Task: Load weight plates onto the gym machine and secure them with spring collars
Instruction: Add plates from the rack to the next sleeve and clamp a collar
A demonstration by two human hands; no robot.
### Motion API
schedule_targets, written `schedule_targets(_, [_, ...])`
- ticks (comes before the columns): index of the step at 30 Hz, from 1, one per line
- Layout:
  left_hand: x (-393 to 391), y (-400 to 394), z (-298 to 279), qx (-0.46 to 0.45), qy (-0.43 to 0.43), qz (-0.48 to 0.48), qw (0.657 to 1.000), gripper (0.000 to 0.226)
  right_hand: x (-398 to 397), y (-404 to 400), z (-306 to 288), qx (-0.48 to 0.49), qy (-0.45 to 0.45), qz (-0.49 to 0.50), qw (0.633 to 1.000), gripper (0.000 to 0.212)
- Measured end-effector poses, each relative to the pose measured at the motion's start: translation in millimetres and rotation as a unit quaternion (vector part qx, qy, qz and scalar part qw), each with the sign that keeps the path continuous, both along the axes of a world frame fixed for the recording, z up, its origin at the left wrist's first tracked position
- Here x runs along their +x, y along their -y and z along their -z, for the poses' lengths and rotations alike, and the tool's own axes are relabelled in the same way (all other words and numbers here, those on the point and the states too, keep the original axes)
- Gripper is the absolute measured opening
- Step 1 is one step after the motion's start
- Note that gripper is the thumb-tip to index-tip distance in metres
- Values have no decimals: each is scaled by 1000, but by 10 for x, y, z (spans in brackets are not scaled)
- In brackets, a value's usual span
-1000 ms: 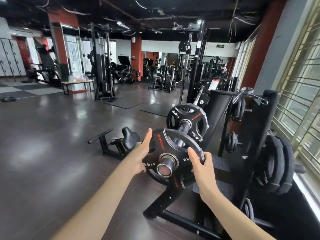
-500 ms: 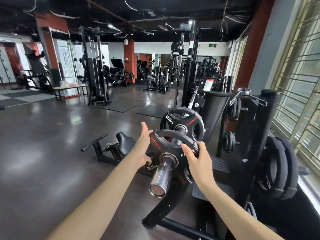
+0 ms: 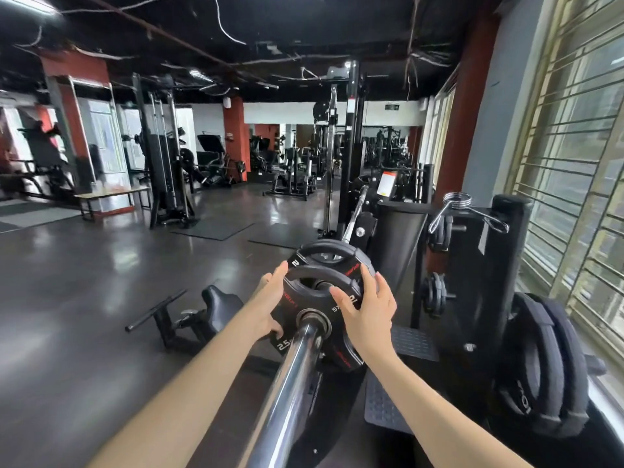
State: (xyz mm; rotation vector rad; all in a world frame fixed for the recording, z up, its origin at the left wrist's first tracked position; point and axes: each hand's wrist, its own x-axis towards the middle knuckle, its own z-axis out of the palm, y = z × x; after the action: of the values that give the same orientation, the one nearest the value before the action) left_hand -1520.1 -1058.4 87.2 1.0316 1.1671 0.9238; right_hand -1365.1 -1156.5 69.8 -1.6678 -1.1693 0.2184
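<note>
A black 2.5 kg plate (image 3: pixel 314 298) sits on the machine's chrome sleeve (image 3: pixel 290 383), close behind another 2.5 kg plate (image 3: pixel 324 255) farther along. My left hand (image 3: pixel 270 305) presses flat against the near plate's left rim, fingers straight up. My right hand (image 3: pixel 368 309) rests on its right face with fingers spread. A long bare stretch of sleeve runs toward me. Spring collars (image 3: pixel 457 199) lie on top of the black storage rack (image 3: pixel 506 251) at the right, away from both hands.
Larger black plates (image 3: pixel 540 366) hang on the rack by the barred window (image 3: pixel 574 163). Small plates (image 3: pixel 435 293) sit on rack pegs. A low padded seat frame (image 3: pixel 209 309) stands on the floor to the left. Open dark floor spreads left; other machines stand far back.
Both hands have pushed the near plate farther along the sleeve toward the first plate. Much more bare chrome sleeve now shows in front of it.
</note>
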Motion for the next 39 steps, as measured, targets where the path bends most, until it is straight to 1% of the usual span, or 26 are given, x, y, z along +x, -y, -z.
schedule_targets(3, [132,-199,-29,-6,9,1,1000,84,150,-234,-16,-14,14,2,1000,79])
schedule_targets(8, [314,-459,-79,6,-2,-1,1000,79,327,-543,-35,-22,9,-8,1000,78])
schedule_targets(11, [396,-539,-98,12,-10,-5,1000,72,442,-692,-30,-34,13,-11,999,76])
schedule_targets(15, [408,-593,-123,23,-9,12,1000,63,533,-812,10,2,15,-16,1000,74])
schedule_targets(17, [389,-578,-125,16,-8,15,1000,63,543,-839,31,6,25,-14,1000,75])
schedule_targets(19, [376,-574,-150,17,-13,19,1000,58,555,-842,20,-5,30,-13,999,80])
schedule_targets(21, [390,-617,-215,35,-47,11,998,43,582,-838,-45,-33,32,-15,999,87])
schedule_targets(22, [411,-663,-242,67,-85,2,994,38,599,-832,-76,-49,36,-17,998,90])
schedule_targets(23, [454,-707,-282,100,-119,-9,988,41,619,-826,-97,-58,43,-21,997,92])
schedule_targets(24, [507,-763,-304,122,-151,-20,981,51,636,-827,-119,-58,52,-26,997,93])
schedule_targets(25, [561,-780,-331,123,-172,-28,977,61,654,-834,-129,-51,61,-33,996,94])
schedule_targets(26, [614,-782,-363,113,-183,-32,976,66,669,-838,-142,-39,61,-49,996,95])
schedule_targets(27, [654,-800,-372,107,-189,-37,975,62,682,-845,-138,-24,51,-71,996,96])
schedule_targets(29, [685,-834,-361,108,-193,-51,974,45,702,-853,-115,-3,42,-102,994,97])
schedule_targets(30, [685,-860,-344,111,-194,-59,973,40,713,-863,-103,-5,51,-107,993,97])
schedule_targets(32, [671,-899,-303,114,-203,-74,970,42,739,-895,-81,-8,68,-111,991,96])
schedule_targets(36, [672,-952,-339,112,-248,-85,958,47,746,-929,-123,-7,69,-121,990,97])
schedule_targets(37, [669,-933,-376,113,-259,-78,956,47,764,-935,-128,-14,63,-127,990,100])
schedule_targets(39, [679,-854,-452,121,-288,-67,948,46,816,-859,-156,-46,46,-157,985,113])
